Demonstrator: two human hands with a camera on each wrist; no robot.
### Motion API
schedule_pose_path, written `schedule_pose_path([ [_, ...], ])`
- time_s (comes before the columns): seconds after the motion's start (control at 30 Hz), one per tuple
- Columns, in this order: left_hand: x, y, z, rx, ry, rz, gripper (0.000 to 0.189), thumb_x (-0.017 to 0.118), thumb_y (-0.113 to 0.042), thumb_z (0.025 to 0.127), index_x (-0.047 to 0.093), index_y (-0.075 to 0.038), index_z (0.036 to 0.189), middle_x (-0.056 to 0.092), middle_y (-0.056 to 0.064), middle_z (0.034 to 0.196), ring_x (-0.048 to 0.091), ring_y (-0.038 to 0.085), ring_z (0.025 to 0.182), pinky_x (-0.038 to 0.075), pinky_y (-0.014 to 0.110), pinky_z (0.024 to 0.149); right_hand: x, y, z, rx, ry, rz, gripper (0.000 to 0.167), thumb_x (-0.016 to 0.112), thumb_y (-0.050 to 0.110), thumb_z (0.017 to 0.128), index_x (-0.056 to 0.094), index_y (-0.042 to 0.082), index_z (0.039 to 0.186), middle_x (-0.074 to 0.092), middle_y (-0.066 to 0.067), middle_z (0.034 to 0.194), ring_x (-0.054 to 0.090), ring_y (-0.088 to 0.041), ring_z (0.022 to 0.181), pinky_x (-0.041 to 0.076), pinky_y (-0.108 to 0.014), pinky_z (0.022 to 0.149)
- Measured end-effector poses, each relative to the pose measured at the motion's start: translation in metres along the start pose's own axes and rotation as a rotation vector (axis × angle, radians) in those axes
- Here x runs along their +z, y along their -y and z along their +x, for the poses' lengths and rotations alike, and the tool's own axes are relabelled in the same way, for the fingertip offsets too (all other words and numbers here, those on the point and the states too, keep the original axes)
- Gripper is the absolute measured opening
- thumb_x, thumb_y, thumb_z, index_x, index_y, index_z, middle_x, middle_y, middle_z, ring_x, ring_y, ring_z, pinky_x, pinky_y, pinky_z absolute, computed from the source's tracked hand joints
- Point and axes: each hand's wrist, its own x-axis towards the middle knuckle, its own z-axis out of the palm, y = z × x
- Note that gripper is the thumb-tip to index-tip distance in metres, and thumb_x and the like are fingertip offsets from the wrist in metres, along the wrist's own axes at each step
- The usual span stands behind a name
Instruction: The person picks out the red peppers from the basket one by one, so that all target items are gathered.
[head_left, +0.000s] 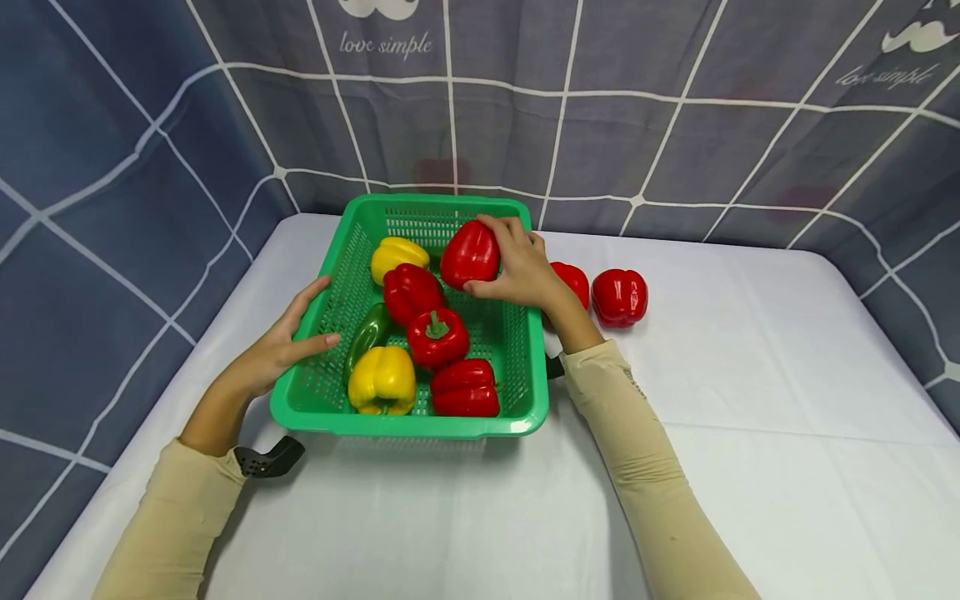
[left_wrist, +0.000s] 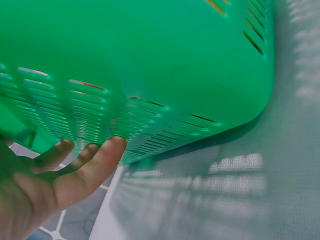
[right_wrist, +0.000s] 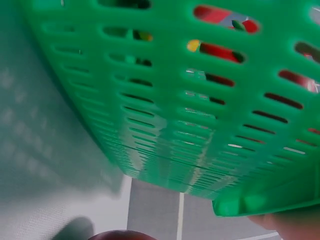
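Observation:
A green plastic basket (head_left: 408,427) with slotted walls holds bell peppers. My right hand (head_left: 517,262) grips a red bell pepper (head_left: 470,254) over its back right part. At the left rim is my left hand (head_left: 281,346): the thumb reaches over the rim, and in the left wrist view its fingers (left_wrist: 102,162) meet the outer wall. Inside lie a yellow pepper (head_left: 382,381) in front, another yellow pepper (head_left: 397,257) behind, a long green pepper (head_left: 367,337) and red peppers (head_left: 437,337). In the right wrist view the basket wall (right_wrist: 165,120) hides most of the right hand.
On the white table (head_left: 750,350), right of the basket, stand a red pepper (head_left: 619,297) and another red pepper (head_left: 572,282) partly covered by my right wrist. A dark checked cloth (head_left: 510,133) hangs behind the table and along its sides.

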Motion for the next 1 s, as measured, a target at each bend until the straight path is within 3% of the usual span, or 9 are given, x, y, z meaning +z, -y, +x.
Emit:
schedule_pose_path([
  [0.1,0.0,0.0,0.0,0.004,0.003,-0.009,0.08,0.049,-0.007,0.091,-0.004,-0.028,0.147,-0.014,0.011,0.152,0.005,0.038,0.134,0.039,0.01,0.086,0.0,-0.002,-0.001,-0.002,-0.018,0.056,0.084,0.07,0.038,0.071,0.029,0.014,0.14,0.033,-0.012,0.133,0.036,-0.024,0.122,0.022,-0.048,0.103],
  [0.13,0.0,0.0,0.0,0.006,0.003,-0.015,0.08,0.049,-0.006,0.091,-0.004,-0.027,0.147,-0.014,0.012,0.152,0.006,0.039,0.133,0.04,0.009,0.084,0.0,-0.002,-0.001,-0.004,-0.021,0.074,0.085,0.07,0.037,0.07,0.028,0.014,0.14,0.032,-0.012,0.134,0.035,-0.024,0.122,0.022,-0.048,0.102],
  [0.2,0.0,0.001,0.0,0.004,0.0,-0.002,0.08,0.049,-0.007,0.091,-0.003,-0.027,0.147,-0.014,0.011,0.152,0.004,0.038,0.134,0.039,0.012,0.087,0.0,-0.003,-0.002,-0.009,-0.024,0.105,0.086,0.071,0.036,0.07,0.028,0.014,0.141,0.031,-0.012,0.134,0.035,-0.024,0.122,0.023,-0.048,0.102],
  [0.27,0.0,0.001,-0.001,0.006,-0.001,0.004,0.08,0.049,-0.006,0.091,-0.003,-0.027,0.147,-0.015,0.011,0.152,0.0,0.038,0.135,0.037,0.026,0.098,-0.001,-0.003,-0.002,-0.012,-0.029,0.134,0.086,0.071,0.035,0.07,0.027,0.014,0.141,0.031,-0.011,0.134,0.035,-0.025,0.122,0.023,-0.048,0.101],
  [0.37,0.0,0.001,-0.002,0.006,-0.001,0.009,0.079,0.049,-0.007,0.091,-0.003,-0.028,0.147,-0.014,0.012,0.152,0.007,0.036,0.134,0.039,0.03,0.098,-0.002,-0.003,-0.003,-0.018,-0.034,0.163,0.086,0.071,0.034,0.071,0.026,0.015,0.141,0.031,-0.011,0.134,0.034,-0.025,0.122,0.024,-0.047,0.1],
  [0.43,-0.001,0.001,-0.003,0.013,0.005,-0.017,0.079,0.048,-0.006,0.091,-0.004,-0.028,0.147,-0.012,0.014,0.151,0.019,0.032,0.13,0.045,0.03,0.092,-0.003,-0.002,-0.004,-0.022,-0.039,0.184,0.086,0.071,0.033,0.071,0.026,0.016,0.142,0.031,-0.011,0.134,0.033,-0.026,0.123,0.025,-0.046,0.099],
  [0.53,-0.001,0.002,-0.004,0.021,0.01,-0.04,0.078,0.047,-0.005,0.092,-0.004,-0.027,0.147,-0.009,0.018,0.151,0.033,0.021,0.12,0.05,0.021,0.078,-0.006,-0.001,-0.004,-0.022,-0.038,0.208,0.088,0.072,0.032,0.071,0.024,0.016,0.143,0.031,-0.011,0.137,0.032,-0.026,0.124,0.026,-0.047,0.1],
  [0.7,0.0,0.002,-0.003,0.031,0.01,-0.03,0.078,0.047,-0.005,0.092,-0.003,-0.026,0.147,-0.011,0.016,0.151,0.03,0.019,0.121,0.048,0.017,0.079,-0.013,0.001,-0.008,-0.033,-0.046,0.262,0.088,0.072,0.031,0.071,0.023,0.016,0.143,0.031,-0.01,0.14,0.03,-0.024,0.126,0.028,-0.048,0.101],
  [1.0,0.0,0.0,-0.001,0.036,0.029,-0.074,0.077,0.046,-0.004,0.092,-0.004,-0.025,0.147,-0.005,0.024,0.148,0.047,0.003,0.106,0.053,0.026,0.072,-0.028,-0.005,-0.018,-0.045,-0.059,0.335,0.083,0.074,0.025,0.071,0.028,0.014,0.141,0.034,-0.007,0.136,0.037,-0.021,0.123,0.042,-0.043,0.096],
])
